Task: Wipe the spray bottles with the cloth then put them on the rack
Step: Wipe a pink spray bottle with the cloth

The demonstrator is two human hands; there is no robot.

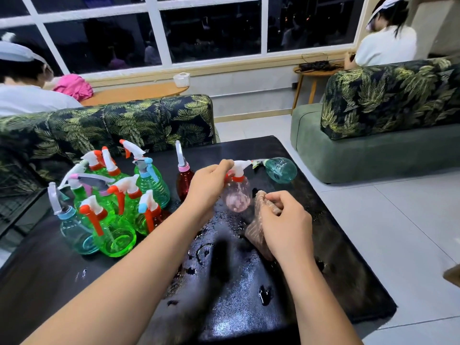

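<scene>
My left hand (207,181) grips the white and red spray head of a clear pink spray bottle (237,194), which hangs just above the wet black table (249,282). My right hand (283,220) holds a brownish cloth (257,227), bunched, right beside the bottle's lower right side. A cluster of several green, teal and red spray bottles (112,197) stands at the table's left. A dark red bottle (184,180) stands behind my left hand. A teal bottle (280,169) lies on its side at the far right. No rack is clearly visible.
Water drops and puddles (265,295) cover the table's near half. Leaf-patterned sofas stand behind the table (124,120) and at the right (385,100). Two other persons sit at the far left (22,78) and far right (388,38). Tiled floor (398,220) runs along the right.
</scene>
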